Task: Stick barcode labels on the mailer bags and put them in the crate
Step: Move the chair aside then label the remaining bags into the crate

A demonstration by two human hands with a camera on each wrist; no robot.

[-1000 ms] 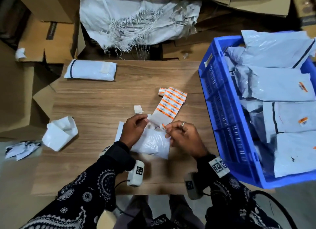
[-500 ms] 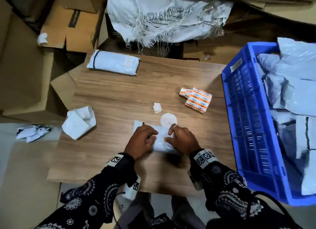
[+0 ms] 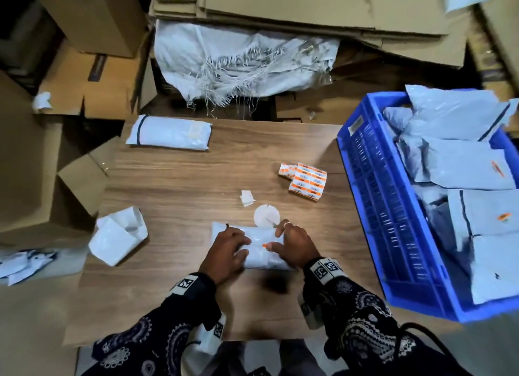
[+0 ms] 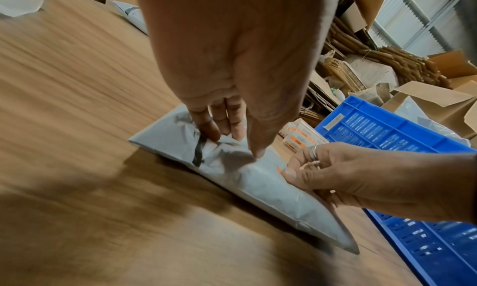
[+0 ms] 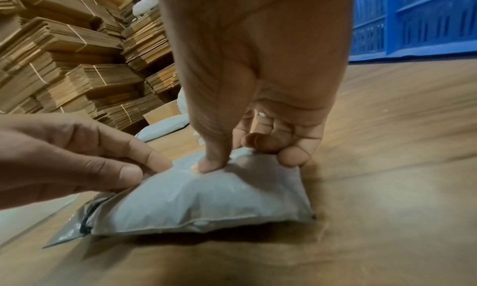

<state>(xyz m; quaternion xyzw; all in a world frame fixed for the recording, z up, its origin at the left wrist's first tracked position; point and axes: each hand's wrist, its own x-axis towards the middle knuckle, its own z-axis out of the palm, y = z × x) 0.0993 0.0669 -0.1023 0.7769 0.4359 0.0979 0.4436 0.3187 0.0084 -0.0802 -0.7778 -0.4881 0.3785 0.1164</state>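
A soft, crinkled grey plastic mailer bag [image 3: 259, 250] is lying flat on the wood-grain surface [image 3: 174, 184], near the slotted blue plastic crate [image 3: 373, 207]. The left hand [image 3: 224, 252] is resting on its black-striped end, fingers [image 4: 206, 125] bent and pinching the film. The right hand [image 3: 295, 242] is gripping the other end, thumb pressing a small orange label [image 3: 264, 245]. Folded orange-and-white label sheets [image 3: 307, 180] are lying farther back.

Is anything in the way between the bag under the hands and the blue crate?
Nothing visible blocks it. The mailer bag lies under both hands, and only bare table lies between it and the blue crate. The label sheets sit farther back, off that path.
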